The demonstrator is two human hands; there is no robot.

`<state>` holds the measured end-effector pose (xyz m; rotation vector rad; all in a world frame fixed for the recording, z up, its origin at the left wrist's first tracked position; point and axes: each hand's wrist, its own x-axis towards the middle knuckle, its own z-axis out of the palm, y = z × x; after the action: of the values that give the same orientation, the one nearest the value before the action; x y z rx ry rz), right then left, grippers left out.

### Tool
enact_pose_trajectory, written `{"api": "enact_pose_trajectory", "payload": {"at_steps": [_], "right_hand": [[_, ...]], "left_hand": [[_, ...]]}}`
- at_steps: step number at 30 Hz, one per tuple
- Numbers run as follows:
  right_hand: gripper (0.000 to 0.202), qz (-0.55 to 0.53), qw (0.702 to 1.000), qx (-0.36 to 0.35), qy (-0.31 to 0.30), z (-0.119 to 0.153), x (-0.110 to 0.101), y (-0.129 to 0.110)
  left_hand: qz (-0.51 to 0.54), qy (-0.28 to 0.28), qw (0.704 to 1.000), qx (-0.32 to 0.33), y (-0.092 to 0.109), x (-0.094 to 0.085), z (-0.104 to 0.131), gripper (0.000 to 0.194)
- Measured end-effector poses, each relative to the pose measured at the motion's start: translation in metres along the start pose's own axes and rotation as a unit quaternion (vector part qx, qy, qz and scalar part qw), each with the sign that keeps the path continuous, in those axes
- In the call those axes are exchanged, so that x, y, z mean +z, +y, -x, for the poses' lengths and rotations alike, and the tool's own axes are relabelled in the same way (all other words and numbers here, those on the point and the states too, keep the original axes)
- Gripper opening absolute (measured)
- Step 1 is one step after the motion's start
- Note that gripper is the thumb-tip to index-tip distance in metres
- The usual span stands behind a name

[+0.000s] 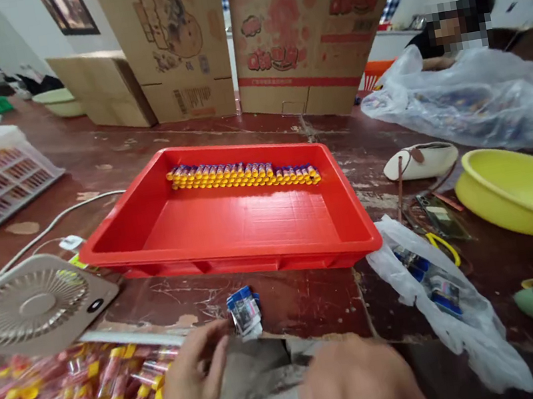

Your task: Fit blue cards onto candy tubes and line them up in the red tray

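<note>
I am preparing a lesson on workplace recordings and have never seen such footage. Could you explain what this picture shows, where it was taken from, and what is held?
One camera on a person's head looks down at their bare hands. The left hand fingers a small stack of blue labels; the right hand is blurred, its grip unclear. Ahead, a red tray holds a row of yellow-capped tubes. Nearby: a fan, a yellow basin, a plastic bag.
</note>
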<state>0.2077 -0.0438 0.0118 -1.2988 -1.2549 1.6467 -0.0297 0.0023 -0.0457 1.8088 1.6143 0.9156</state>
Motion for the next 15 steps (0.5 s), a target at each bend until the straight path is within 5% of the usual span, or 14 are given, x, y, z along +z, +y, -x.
{"api": "enact_pose_trajectory", "payload": {"at_steps": [3, 7, 12, 15], "right_hand": [[0.049, 0.072, 0.991, -0.064, 0.092, -0.057, 0.005, -0.005], [0.03, 0.318, 0.928, -0.122, 0.149, -0.112, 0.006, 0.01], [0.02, 0.421, 0.894, -0.071, 0.135, -0.127, 0.016, 0.035], [0.023, 0.389, 0.907, -0.09, 0.133, -0.13, 0.018, 0.044]], "left_hand": [[-0.068, -0.002, 0.994, 0.082, -0.014, 0.024, 0.013, 0.03], [-0.196, -0.015, 0.973, 0.12, -0.019, 0.042, 0.019, 0.039], [-0.27, -0.02, 0.956, 0.108, -0.017, 0.052, 0.023, 0.043], [-0.283, -0.021, 0.953, 0.105, -0.013, 0.053, 0.023, 0.045]]}}
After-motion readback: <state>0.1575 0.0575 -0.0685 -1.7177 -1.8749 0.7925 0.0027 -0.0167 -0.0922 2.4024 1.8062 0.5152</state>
